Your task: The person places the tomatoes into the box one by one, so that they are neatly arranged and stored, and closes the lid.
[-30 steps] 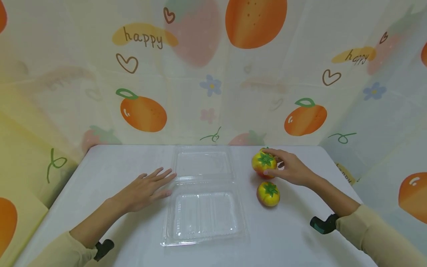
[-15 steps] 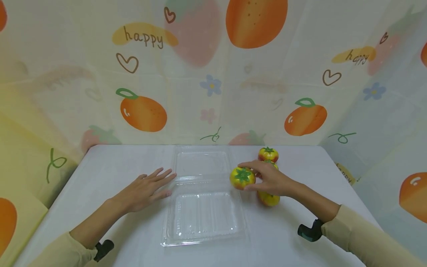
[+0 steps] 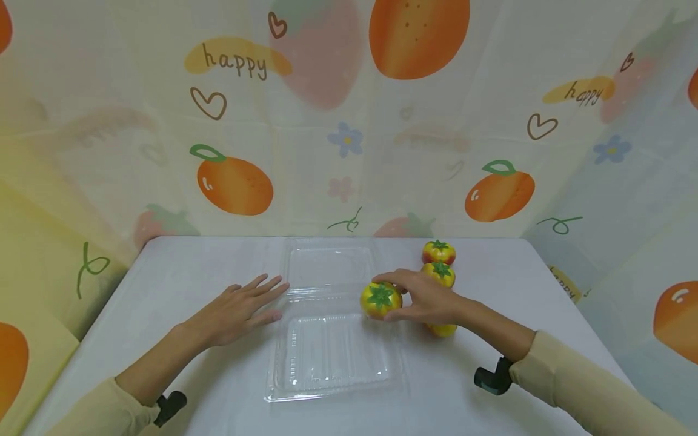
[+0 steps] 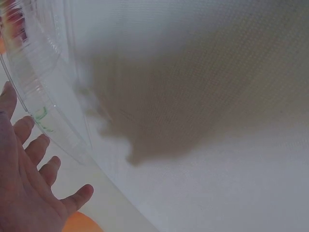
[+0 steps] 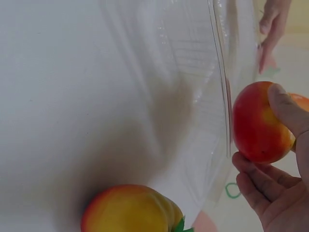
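Observation:
In the head view my right hand [image 3: 428, 297] pinches a yellow-red persimmon [image 3: 380, 301] with a green leafy top, thumb on one side and fingers on the other. It hangs over the right edge of a clear plastic clamshell box [image 3: 311, 395], whose lid [image 3: 329, 266] lies folded back. The right wrist view shows the red underside of that persimmon [image 5: 260, 125]. My left hand [image 3: 237, 312] is spread, palm down, at the box's left side by the hinge; whether its fingertips touch the plastic I cannot tell.
Two more persimmons stand at the back right, one at the rear [image 3: 438, 252] and one before it [image 3: 439, 274]. A nearer persimmon [image 3: 443, 330] is mostly hidden under my right hand. The white table [image 3: 180, 266] meets a fruit-patterned cloth backdrop [image 3: 305, 151].
My right hand has carried the persimmon from the row at the right leftward and nearer, to above the box's right edge. The left hand and the box have stayed put.

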Demonstrator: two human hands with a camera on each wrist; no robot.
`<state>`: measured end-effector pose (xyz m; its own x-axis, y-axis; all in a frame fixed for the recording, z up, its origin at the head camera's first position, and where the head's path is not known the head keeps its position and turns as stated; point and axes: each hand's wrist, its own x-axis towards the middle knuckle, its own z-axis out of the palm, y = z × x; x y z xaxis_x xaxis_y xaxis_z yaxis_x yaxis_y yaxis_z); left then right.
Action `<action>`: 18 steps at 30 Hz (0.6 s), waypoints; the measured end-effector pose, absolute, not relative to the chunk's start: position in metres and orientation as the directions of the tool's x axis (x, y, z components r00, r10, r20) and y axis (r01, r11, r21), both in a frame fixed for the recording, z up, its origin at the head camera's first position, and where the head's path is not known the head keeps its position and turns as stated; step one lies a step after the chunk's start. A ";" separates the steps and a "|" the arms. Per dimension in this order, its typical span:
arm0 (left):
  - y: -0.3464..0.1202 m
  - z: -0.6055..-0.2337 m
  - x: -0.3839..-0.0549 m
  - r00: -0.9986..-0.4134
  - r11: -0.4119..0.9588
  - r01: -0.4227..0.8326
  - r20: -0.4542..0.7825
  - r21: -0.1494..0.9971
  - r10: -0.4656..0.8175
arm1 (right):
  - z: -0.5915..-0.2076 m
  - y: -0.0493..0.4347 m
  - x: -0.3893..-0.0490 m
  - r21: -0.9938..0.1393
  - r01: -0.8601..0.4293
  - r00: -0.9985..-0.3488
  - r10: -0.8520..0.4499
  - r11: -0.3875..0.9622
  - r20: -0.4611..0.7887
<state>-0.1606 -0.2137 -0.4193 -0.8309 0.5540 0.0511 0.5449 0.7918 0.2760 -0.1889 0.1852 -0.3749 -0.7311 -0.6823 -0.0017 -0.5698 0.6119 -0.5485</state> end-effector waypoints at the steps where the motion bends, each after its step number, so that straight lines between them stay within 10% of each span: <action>1: -0.214 -0.419 -0.161 -0.831 0.792 0.545 0.050 0.275 0.554 | -0.375 0.184 -0.189 -0.546 -0.571 -0.729 -0.685 0.613 -0.007; 18: -0.212 -0.419 -0.162 -0.822 0.789 0.560 0.053 0.254 0.567 | -0.385 0.151 -0.189 -0.595 -0.569 -0.646 -0.756 0.568 -0.104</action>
